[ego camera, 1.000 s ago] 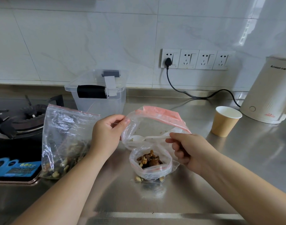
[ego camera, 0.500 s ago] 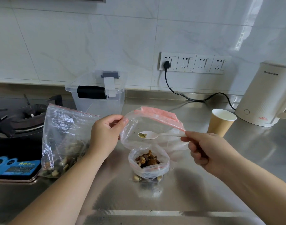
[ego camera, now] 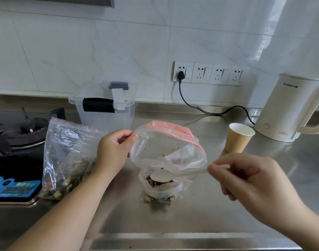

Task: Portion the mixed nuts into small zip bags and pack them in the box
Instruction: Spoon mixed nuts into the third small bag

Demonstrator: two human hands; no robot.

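- Nuts (ego camera: 161,183) sit in a small zip bag (ego camera: 161,190) at lower centre of the frame, standing open on the steel table (ego camera: 191,220), with a few loose pieces at its foot.
- At lower right, the right hand (ego camera: 245,180) pinches the handle of a white plastic spoon (ego camera: 162,175); its bowl is turned face-down directly over the small bag's mouth.
- At centre left, the left hand (ego camera: 113,151) grips with thumb and fingers the edge of a larger, nearly empty red-striped zip bag (ego camera: 166,145), holding it open just above and behind the small one.
- Left of centre, a second large bag of mixed nuts (ego camera: 68,160) stands by the left wrist, next to a gas hob (ego camera: 19,131).
- Farther back, the clear plastic box (ego camera: 104,109) waits near the wall, with a paper cup (ego camera: 239,137) and a kettle (ego camera: 289,107) toward the upper right.
- Judged from this, a scoop is being tipped into the portion bag; next comes either another spoonful or pressing the small bag's zip closed, which would need a freed hand, before it goes into the box.
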